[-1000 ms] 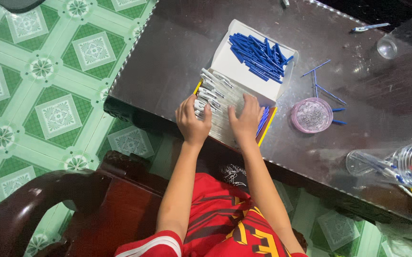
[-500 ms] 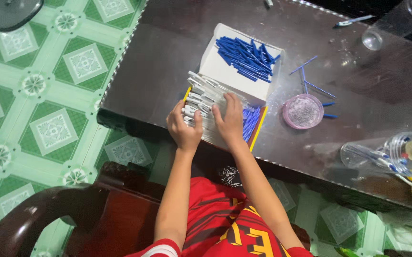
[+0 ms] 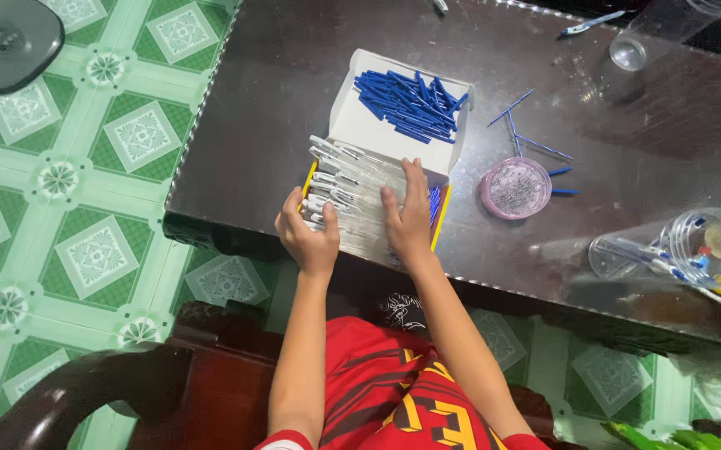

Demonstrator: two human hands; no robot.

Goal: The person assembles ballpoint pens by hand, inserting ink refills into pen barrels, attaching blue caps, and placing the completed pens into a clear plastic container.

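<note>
Down at the near edge of the dark table (image 3: 252, 125), the left hand (image 3: 306, 237) curls around the end of a heap of clear pens (image 3: 352, 187), fingers closed on them. Meanwhile the right hand (image 3: 409, 217) lies flat and spread on the heap, which sits in a yellow-edged tray (image 3: 440, 221) just before a white box of blue caps (image 3: 406, 104).

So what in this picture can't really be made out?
- Head view: the bottom of the yellow-edged box, covered by the clear pen barrels and both hands, left hand, right hand.
- The small parts in the pink round dish: too small to tell.
- The clear jar at the right: glare blurs its contents.
- The dark object at top left: cut by the edge.
</note>
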